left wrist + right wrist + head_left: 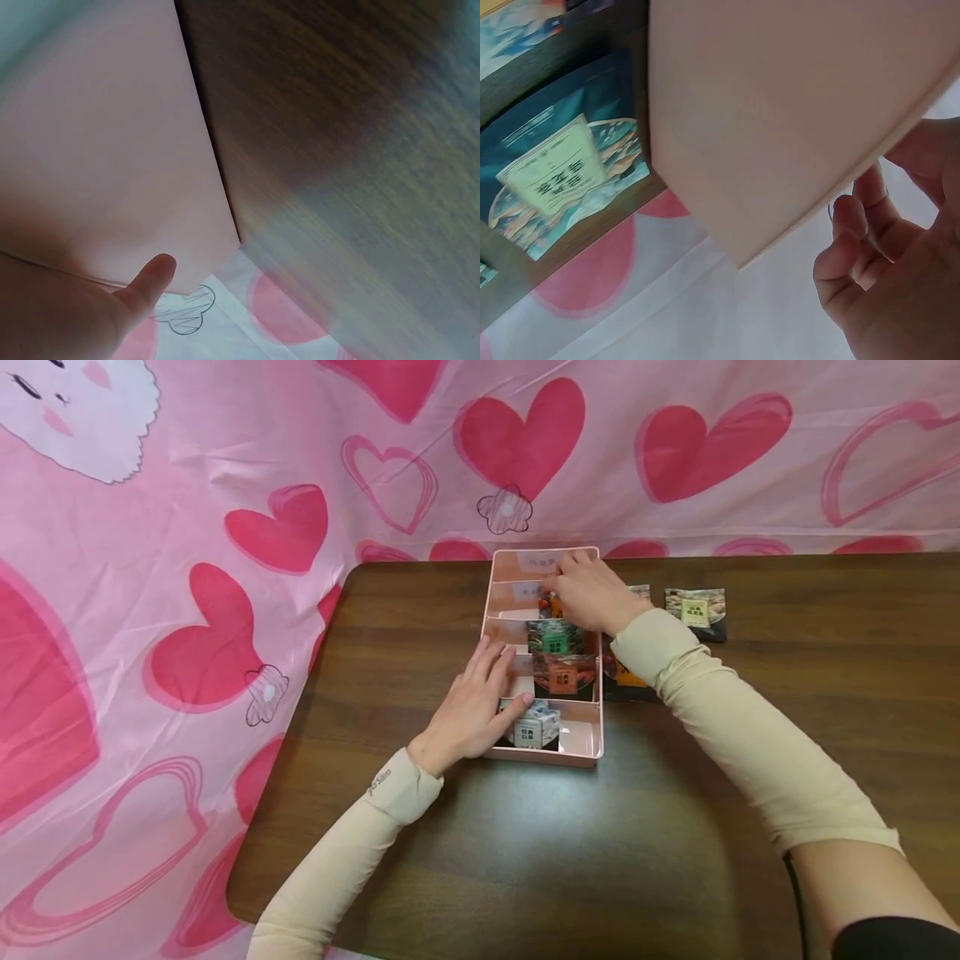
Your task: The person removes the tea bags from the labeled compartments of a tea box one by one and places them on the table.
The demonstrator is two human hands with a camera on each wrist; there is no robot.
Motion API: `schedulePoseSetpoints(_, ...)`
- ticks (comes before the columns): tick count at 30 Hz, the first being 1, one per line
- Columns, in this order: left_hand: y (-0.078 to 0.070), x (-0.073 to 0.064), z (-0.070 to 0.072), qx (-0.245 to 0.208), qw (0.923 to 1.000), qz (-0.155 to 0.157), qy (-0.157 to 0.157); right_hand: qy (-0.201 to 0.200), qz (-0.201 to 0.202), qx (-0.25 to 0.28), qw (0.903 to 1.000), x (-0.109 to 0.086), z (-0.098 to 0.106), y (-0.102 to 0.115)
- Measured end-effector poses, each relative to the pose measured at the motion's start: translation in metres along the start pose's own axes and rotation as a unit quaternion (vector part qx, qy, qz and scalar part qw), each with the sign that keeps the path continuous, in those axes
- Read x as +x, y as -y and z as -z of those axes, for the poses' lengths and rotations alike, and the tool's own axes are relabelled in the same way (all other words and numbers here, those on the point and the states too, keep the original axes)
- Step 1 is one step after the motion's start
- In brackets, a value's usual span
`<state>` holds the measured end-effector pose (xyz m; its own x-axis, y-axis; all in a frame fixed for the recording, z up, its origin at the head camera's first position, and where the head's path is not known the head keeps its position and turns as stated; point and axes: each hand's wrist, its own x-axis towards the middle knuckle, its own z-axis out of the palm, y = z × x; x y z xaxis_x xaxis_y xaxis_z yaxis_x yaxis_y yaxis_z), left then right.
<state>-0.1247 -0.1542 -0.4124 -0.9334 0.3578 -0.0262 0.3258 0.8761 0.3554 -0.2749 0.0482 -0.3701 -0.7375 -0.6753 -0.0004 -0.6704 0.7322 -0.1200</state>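
A pink divided box (588, 737) stands on the table, small tea packets standing in its compartments. My left hand (468, 706) rests with extended fingers on the box's left rim, thumb over the white tea packet (537, 727) in the nearest compartment. At the second compartment from the back, my right hand (592, 593) bends its fingers over an orange tea packet (550, 605) and appears to pinch its top; the fingertips are partly hidden. Between these stand a green packet (555, 637) and a red packet (564, 677). In the right wrist view, curled fingers (840, 259) show beside the box wall.
To the right of the box lies a packet with a pale yellow label (695, 612). Other packets (628, 677) lie close to the box, partly under the right forearm. A pink heart-patterned cloth (420, 460) hangs behind and left of the brown wooden table (420, 635).
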Motion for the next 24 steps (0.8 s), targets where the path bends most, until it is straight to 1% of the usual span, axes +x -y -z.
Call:
schedulePoseSetpoints(4,-0.001,0.000,-0.002,0.001,1.0000,-0.002,-0.003,0.021,0.006,-0.016,0.9996,0.007,-0.004,0.003)
schedulePoseSetpoints(8,-0.002,0.000,-0.004,-0.001,1.0000,-0.003,-0.005,0.029,0.005,-0.016,0.9994,0.009,-0.007,0.003)
schedulePoseSetpoints(13,-0.002,0.000,-0.005,-0.001,1.0000,-0.001,-0.005,0.016,-0.013,-0.001,0.9998,0.006,-0.007,-0.001)
schedulePoseSetpoints(17,-0.002,0.000,-0.003,-0.002,1.0000,0.003,-0.001,0.005,-0.032,0.004,0.9995,0.000,-0.003,-0.006)
schedulePoseSetpoints(24,-0.001,0.000,-0.001,0.001,1.0000,0.005,0.000,-0.003,-0.060,0.008,0.9982,-0.013,0.004,-0.013)
